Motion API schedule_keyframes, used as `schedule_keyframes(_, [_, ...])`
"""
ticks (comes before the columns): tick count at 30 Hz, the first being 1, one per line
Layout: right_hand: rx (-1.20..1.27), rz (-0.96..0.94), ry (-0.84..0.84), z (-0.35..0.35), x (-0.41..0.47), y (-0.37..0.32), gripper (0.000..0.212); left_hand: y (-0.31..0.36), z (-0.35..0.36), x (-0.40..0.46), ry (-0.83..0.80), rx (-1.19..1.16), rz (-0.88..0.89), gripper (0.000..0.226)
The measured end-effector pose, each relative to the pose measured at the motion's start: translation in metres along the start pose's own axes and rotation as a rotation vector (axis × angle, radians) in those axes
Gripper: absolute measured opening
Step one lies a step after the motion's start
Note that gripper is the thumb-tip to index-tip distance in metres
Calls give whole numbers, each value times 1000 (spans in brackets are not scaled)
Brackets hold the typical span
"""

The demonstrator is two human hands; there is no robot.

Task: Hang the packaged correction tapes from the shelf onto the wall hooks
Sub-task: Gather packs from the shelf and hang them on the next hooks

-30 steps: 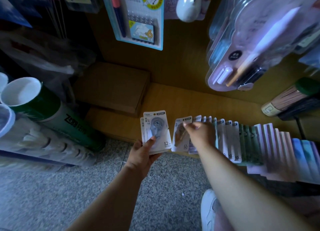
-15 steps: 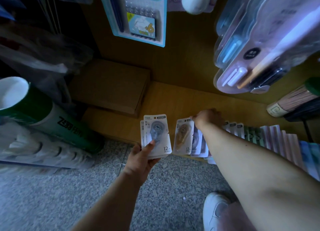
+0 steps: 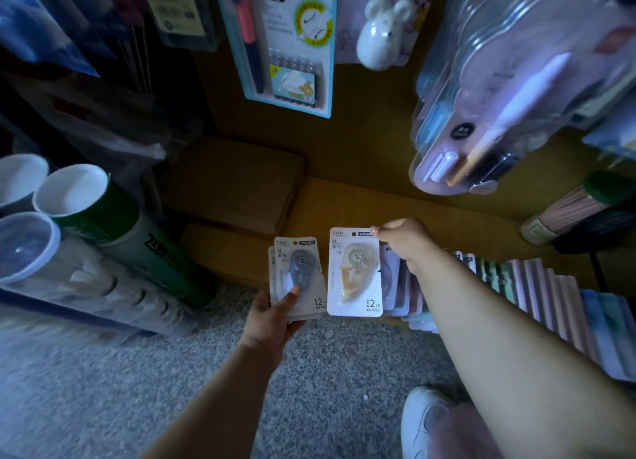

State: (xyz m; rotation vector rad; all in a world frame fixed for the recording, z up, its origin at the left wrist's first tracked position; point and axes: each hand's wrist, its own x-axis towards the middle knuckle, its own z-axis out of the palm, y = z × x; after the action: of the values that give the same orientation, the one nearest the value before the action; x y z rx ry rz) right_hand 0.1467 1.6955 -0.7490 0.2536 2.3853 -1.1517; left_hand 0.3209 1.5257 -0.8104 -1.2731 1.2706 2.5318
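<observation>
My left hand grips a small stack of carded correction tapes, the front one grey, thumb across its lower part. My right hand pinches the top corner of a card with a beige correction tape and holds it upright just right of the stack, above the shelf's front edge. More packaged correction tapes stand in a fanned row on the low wooden shelf, running off to the right behind my right forearm. No wall hook shows plainly.
Blister packs hang overhead: a pen set, a white mouse-shaped item and clear pen packs. Cardboard boxes sit at the shelf's left. Stacked paper cups lie at left. My white shoe stands on grey speckled floor.
My right hand has lifted the beige correction tape card out of the row and holds it up beside the left hand's stack. The left hand has stayed nearly in place.
</observation>
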Motion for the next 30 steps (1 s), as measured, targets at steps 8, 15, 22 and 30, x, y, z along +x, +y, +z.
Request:
schedule_keyframes(8, [180, -25, -55, 13, -51, -20, 35, 17, 8, -43, -262, 3, 5, 46])
schedule_keyframes(15, [138, -166, 137, 12, -108, -37, 31, 35, 19, -89, -349, 10, 54, 62])
schedule_keyframes(22, [148, -268, 182, 5, -153, -54, 29, 48, 22, -133, -366, 102, 168, 63])
schedule_keyframes(30, [209, -365, 190, -9, -196, -84, 29, 72, 25, -174, -388, 154, 341, 66])
